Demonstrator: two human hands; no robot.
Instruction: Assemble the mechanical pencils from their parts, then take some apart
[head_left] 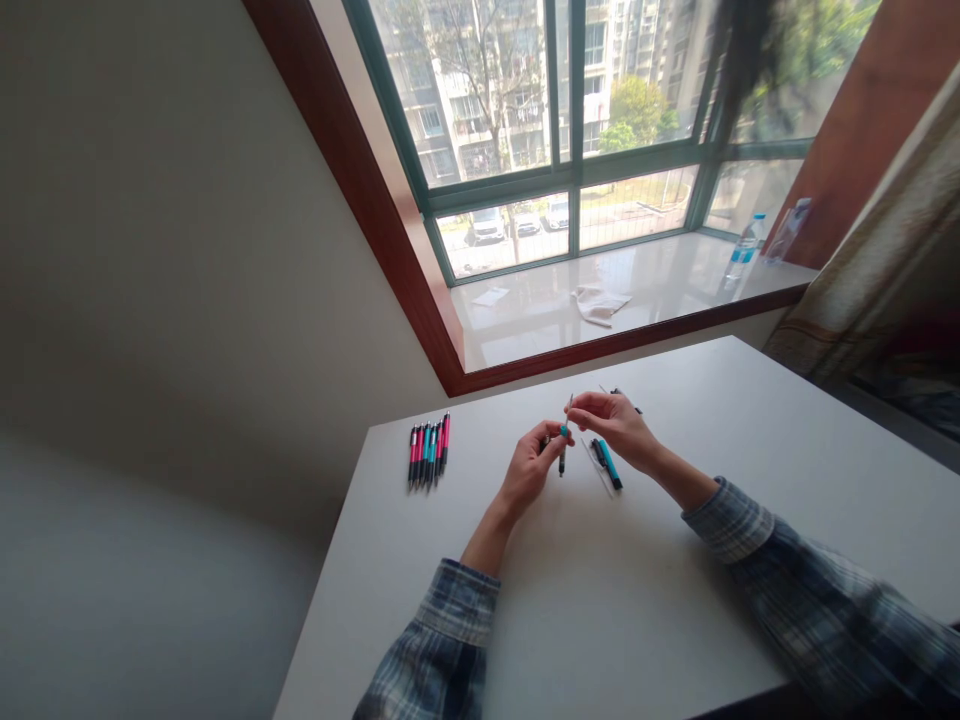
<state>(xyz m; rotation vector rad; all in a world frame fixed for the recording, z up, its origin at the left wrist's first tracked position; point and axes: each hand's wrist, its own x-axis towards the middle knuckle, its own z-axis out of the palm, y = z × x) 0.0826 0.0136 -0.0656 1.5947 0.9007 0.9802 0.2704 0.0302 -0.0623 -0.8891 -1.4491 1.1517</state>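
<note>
Closed around a small pen barrel with a teal part (564, 431), my left hand (526, 464) is over the middle of the table. A dark tip piece (562, 466) shows just below its fingers. My right hand (611, 425) pinches a thin pen refill (570, 404), which stands upright at the top of the barrel. How far the refill sits inside is hidden by the fingers. Beneath my right hand lie a teal pen barrel with a black grip (611, 466), a black pen part (598, 452) and a thin pale refill (602, 474). Dark parts (627, 400) lie partly hidden behind that hand.
A row of several pink and teal pens (429, 450) lies at the left of the white table (585, 620). Beyond the table, a window sill (525, 335) holds a crumpled cloth (600, 304), a paper (490, 297) and water bottles (744, 248). A curtain (847, 260) hangs at right.
</note>
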